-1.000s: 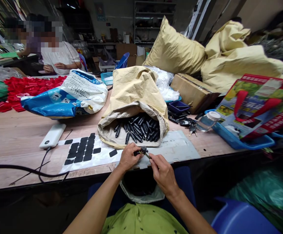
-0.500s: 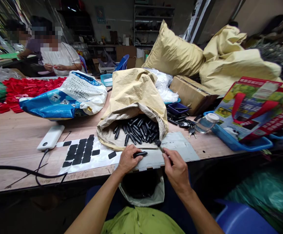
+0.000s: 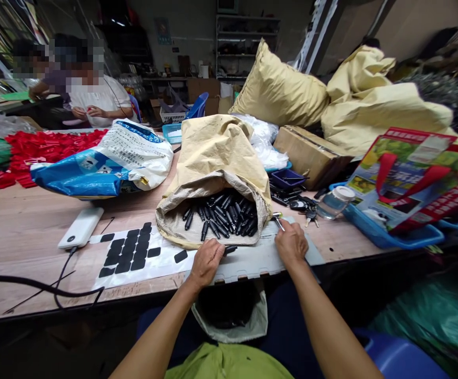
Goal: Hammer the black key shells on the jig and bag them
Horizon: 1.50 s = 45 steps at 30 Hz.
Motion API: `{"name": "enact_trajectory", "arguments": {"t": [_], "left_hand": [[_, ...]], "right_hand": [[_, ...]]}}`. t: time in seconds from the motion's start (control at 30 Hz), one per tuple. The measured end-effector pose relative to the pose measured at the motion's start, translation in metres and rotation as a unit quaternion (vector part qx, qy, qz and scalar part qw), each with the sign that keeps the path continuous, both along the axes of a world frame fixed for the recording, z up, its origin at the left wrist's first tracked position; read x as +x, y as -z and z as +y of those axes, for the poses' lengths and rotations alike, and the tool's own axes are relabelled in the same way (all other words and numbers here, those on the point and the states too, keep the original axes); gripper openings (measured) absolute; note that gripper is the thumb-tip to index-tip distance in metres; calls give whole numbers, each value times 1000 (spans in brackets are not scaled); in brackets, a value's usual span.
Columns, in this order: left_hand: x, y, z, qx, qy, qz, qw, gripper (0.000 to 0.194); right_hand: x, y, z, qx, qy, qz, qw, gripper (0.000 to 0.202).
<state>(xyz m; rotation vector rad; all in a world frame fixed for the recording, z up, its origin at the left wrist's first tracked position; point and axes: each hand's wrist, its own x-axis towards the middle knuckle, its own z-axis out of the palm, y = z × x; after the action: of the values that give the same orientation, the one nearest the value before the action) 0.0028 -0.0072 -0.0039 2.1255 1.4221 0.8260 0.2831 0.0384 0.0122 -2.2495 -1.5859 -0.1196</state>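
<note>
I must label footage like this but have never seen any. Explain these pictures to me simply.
No machine here: a person works bare-handed, seen by a camera worn on that person's head, looking forward and down. The left hand holds a slender black part; the right hand holds a small metal tool, its exact kind unclear. Both are over a grey board on a wood-grain table. There, an open beige sack holds black cylindrical parts; left of it lie a sheet bearing black rounded-square patches and a white power bank.

Print on blue-white sack illegible; characters on red-handled bag (blurred) seemingly Chinese
</note>
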Motion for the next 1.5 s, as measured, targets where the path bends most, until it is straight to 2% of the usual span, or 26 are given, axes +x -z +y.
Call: {"name": "enact_trajectory", "arguments": {"t": [0.17, 0.4, 0.5, 0.6, 0.73, 0.8, 0.93, 1.03, 1.1, 1.13, 1.2, 1.27, 1.37, 1.43, 1.5], "left_hand": [[-1, -2, -2, -9, 7, -16, 1000, 47], [-2, -7, -4, -33, 11, -80, 996, 49], [-3, -10, -6, -33, 15, -117, 992, 41], [-5, -12, -21, -57, 5, -213, 975, 26], [-2, -14, -65, -131, -15, -281, 951, 27], [2, -14, -88, -172, 17, -257, 951, 26], [9, -2, -117, -190, 114, -107, 969, 21], [10, 14, -123, -201, 91, -19, 975, 16], [9, 15, -122, -239, 80, -2, 968, 15], [8, 10, -119, -260, 84, -10, 962, 13], [5, -8, -106, -285, 96, -49, 952, 12], [0, -31, -78, -236, 61, -93, 965, 21], [-16, -56, -12, -82, -118, -78, 987, 31], [-29, -60, 36, -23, -243, -2, 970, 32], [-42, -56, 74, -40, -324, 98, 940, 35]], "right_hand": [[-18, 3, 10, 4, 0, -43, 999, 37], [-22, 8, 10, -3, 16, -82, 997, 33], [-22, 7, 11, -1, 13, -87, 996, 33], [-22, 6, 12, -1, 12, -88, 996, 33], [-23, 6, 12, -1, 9, -88, 996, 32], [-23, 6, 11, -1, 8, -88, 996, 31], [-22, 6, 11, -5, 7, -88, 996, 31], [-22, 5, 11, -9, 5, -85, 996, 31], [-22, 5, 11, -9, 4, -83, 997, 31], [-22, 5, 11, -8, 3, -83, 997, 31], [-22, 5, 11, -5, 2, -83, 996, 31], [-22, 6, 11, -2, 1, -85, 996, 31], [-22, 7, 11, 2, 2, -86, 996, 30], [-21, 7, 11, 3, 1, -88, 996, 30], [-21, 7, 11, 2, 0, -93, 996, 29]]}}
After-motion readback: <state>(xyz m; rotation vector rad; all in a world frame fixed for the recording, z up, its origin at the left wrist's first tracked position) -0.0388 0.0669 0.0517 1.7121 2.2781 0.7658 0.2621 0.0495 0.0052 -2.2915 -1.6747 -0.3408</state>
